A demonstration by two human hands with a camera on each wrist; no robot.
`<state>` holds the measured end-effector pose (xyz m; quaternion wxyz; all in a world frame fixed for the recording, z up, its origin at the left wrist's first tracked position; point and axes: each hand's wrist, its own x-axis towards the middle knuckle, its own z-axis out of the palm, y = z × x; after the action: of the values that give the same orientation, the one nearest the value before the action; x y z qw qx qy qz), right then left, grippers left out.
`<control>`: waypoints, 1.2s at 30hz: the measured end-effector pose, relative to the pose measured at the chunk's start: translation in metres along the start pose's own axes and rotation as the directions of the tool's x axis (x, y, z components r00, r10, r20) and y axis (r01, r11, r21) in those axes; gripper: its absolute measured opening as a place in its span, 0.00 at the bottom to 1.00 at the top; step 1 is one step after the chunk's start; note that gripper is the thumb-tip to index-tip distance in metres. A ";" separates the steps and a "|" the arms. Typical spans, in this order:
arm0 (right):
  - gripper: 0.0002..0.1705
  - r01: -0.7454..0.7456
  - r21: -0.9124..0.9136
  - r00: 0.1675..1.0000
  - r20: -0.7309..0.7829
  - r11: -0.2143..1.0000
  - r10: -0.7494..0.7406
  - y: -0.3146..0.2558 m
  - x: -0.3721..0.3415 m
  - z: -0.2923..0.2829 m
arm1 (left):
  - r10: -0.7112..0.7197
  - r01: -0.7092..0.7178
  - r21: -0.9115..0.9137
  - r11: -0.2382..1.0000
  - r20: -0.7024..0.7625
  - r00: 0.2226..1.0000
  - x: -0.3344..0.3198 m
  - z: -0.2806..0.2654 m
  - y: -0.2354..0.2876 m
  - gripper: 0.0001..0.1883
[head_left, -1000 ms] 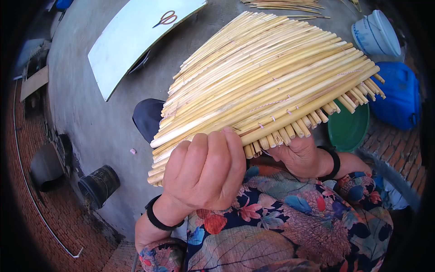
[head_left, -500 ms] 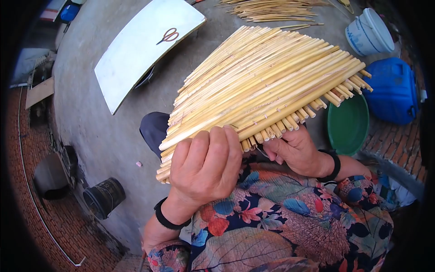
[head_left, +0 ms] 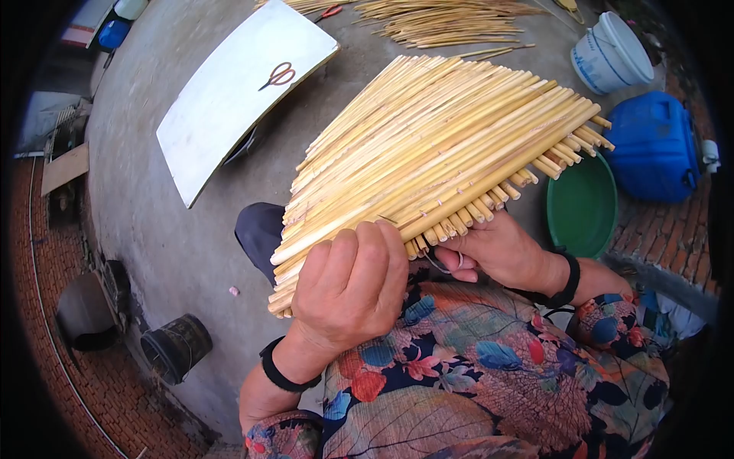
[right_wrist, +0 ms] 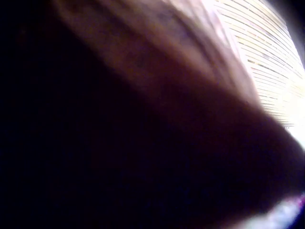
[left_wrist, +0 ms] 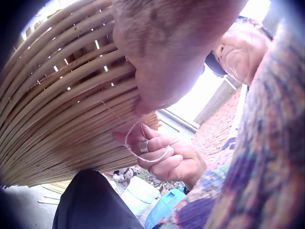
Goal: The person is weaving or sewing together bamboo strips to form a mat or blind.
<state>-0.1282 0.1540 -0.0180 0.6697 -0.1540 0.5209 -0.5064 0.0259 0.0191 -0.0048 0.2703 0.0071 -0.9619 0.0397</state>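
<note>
Holding the near edge of the stalk mat (head_left: 428,153) with the left hand (head_left: 352,279), with fingers bent over the upper face and thumb apparently beneath, presumably to press the stalks together and steady that edge. Below the same edge, gripping a pale thread (left_wrist: 127,141) in the curled fingers of the right hand (head_left: 505,249), with a slack loop beside them; placed low there, likely to handle the thread from the underside. Cannot tell the fingertips' exact grip from the right wrist view, too dark and blurred. As for the mat, spreads ahead of the left hand and away to its right, touching it at the near edge; lies just above the right hand, with contact uncertain. Slants over a dark-clothed knee (head_left: 258,237), perhaps for support. On the white board (head_left: 229,99), well apart from both hands, scissors (head_left: 281,74), probably for easy reach.
</note>
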 end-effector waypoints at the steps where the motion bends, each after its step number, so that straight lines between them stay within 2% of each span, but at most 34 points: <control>1: 0.08 -0.008 -0.080 1.000 -0.012 0.997 0.007 -0.004 -0.001 0.001 | 0.002 -0.002 0.001 1.000 -0.001 1.000 -0.001 0.001 0.001 0.13; 2: 0.09 -0.016 -0.161 1.000 -0.024 0.987 0.012 -0.007 -0.002 0.002 | 0.004 -0.004 0.002 1.000 -0.004 1.000 -0.001 0.001 0.001 0.13; 3: 0.09 -0.014 -0.163 1.000 -0.025 0.987 0.010 -0.004 -0.001 0.003 | 0.004 -0.004 0.003 1.000 -0.007 1.000 -0.001 0.001 0.001 0.13; 4: 0.10 0.001 0.075 1.000 0.007 0.997 -0.002 0.002 0.002 0.004 | 0.005 -0.005 0.003 1.000 -0.002 1.000 -0.001 0.001 0.002 0.13; 5: 0.11 0.010 0.307 0.999 0.036 0.952 -0.022 0.007 0.003 0.004 | 0.007 -0.007 0.004 1.000 0.002 1.000 -0.002 0.000 0.003 0.13; 6: 0.11 0.011 0.305 0.999 0.035 0.952 -0.023 0.008 0.003 0.003 | 0.006 -0.006 0.005 1.000 0.000 1.000 -0.002 0.001 0.003 0.13; 8: 0.12 0.015 0.457 0.995 0.077 0.889 -0.056 0.010 0.004 0.003 | 0.016 -0.016 0.004 1.000 -0.017 1.000 -0.002 0.002 0.002 0.13; 11: 0.14 0.016 0.560 0.988 0.118 0.829 -0.099 0.011 0.006 0.001 | 0.031 -0.030 0.047 0.998 -0.024 0.999 0.000 0.004 0.000 0.13; 15: 0.15 0.056 0.456 0.975 0.165 0.888 -0.146 0.004 0.009 -0.006 | 0.044 -0.040 0.052 0.998 -0.071 0.997 0.003 0.007 -0.008 0.13; 17: 0.16 0.067 0.059 0.997 0.025 0.996 -0.068 -0.002 0.011 -0.006 | 0.060 -0.058 0.048 0.997 -0.054 0.997 0.005 0.006 -0.019 0.13; 18: 0.16 0.121 -0.134 0.992 -0.017 0.984 -0.124 -0.001 0.008 -0.008 | 0.056 -0.051 0.074 0.996 -0.058 0.997 0.003 0.005 -0.023 0.13; 19: 0.16 0.126 -0.145 0.991 -0.014 0.981 -0.130 -0.001 0.000 -0.011 | 0.053 -0.048 0.081 0.996 -0.068 0.996 0.003 0.004 -0.027 0.13; 20: 0.17 0.325 -0.713 0.895 0.020 0.622 -0.445 -0.002 -0.012 -0.012 | 0.057 -0.052 0.072 0.996 -0.060 0.997 0.003 0.003 -0.032 0.13; 21: 0.18 0.286 -0.958 0.733 0.243 -0.036 -0.635 -0.007 -0.023 -0.010 | 0.060 -0.057 0.063 0.996 -0.055 0.997 0.004 -0.001 -0.035 0.13; 22: 0.15 0.205 -0.972 0.740 0.228 -0.111 -0.633 -0.017 -0.034 -0.005 | 0.040 -0.038 0.062 0.997 -0.030 0.999 0.003 -0.003 -0.034 0.13; 23: 0.15 0.205 -0.971 0.734 0.236 -0.124 -0.637 -0.029 -0.046 -0.005 | 0.040 -0.037 0.071 0.997 -0.043 0.998 0.002 -0.001 -0.035 0.13; 25: 0.09 0.393 -0.898 0.877 0.302 0.197 -0.375 -0.057 -0.065 0.000 | 0.010 -0.004 0.094 0.996 -0.068 0.998 -0.003 -0.001 -0.039 0.14; 26: 0.09 0.394 -0.900 0.875 0.305 0.187 -0.376 -0.067 -0.066 0.003 | 0.009 -0.002 0.098 0.995 -0.077 0.997 -0.003 -0.001 -0.041 0.14; 28: 0.06 0.461 -0.883 0.797 0.368 0.090 -0.479 -0.093 -0.056 0.011 | -0.024 0.031 0.058 0.998 -0.116 0.993 -0.004 -0.001 -0.046 0.14; 29: 0.07 0.296 -0.835 0.939 0.166 0.464 -0.300 -0.109 -0.045 0.022 | -0.024 0.031 0.059 0.998 -0.122 0.992 -0.005 -0.002 -0.047 0.14; 31: 0.11 0.534 -0.839 0.800 0.463 0.101 -0.380 -0.112 -0.001 0.018 | 0.008 -0.004 0.043 0.999 -0.105 0.994 -0.014 -0.003 -0.051 0.14; 32: 0.11 0.538 -0.838 0.800 0.472 0.094 -0.371 -0.113 0.014 0.019 | 0.002 -0.001 0.010 1.000 -0.108 0.994 -0.016 -0.002 -0.052 0.14; 34: 0.13 0.406 -0.892 0.913 0.388 0.200 -0.124 -0.115 0.037 0.022 | -0.016 0.017 0.005 1.000 -0.110 0.994 -0.015 -0.003 -0.054 0.14; 35: 0.13 0.411 -0.891 0.911 0.397 0.191 -0.109 -0.112 0.046 0.031 | -0.021 0.021 -0.004 1.000 -0.111 0.994 -0.020 -0.006 -0.058 0.14; 36: 0.13 0.404 -0.873 0.914 0.400 0.272 -0.073 -0.109 0.053 0.042 | -0.044 0.043 -0.005 0.999 -0.114 0.992 -0.026 -0.009 -0.062 0.14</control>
<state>-0.1519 0.0483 0.0508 0.4325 -0.6630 0.5861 -0.1731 0.0553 -0.0418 -0.0059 0.3257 0.0255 -0.9446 0.0330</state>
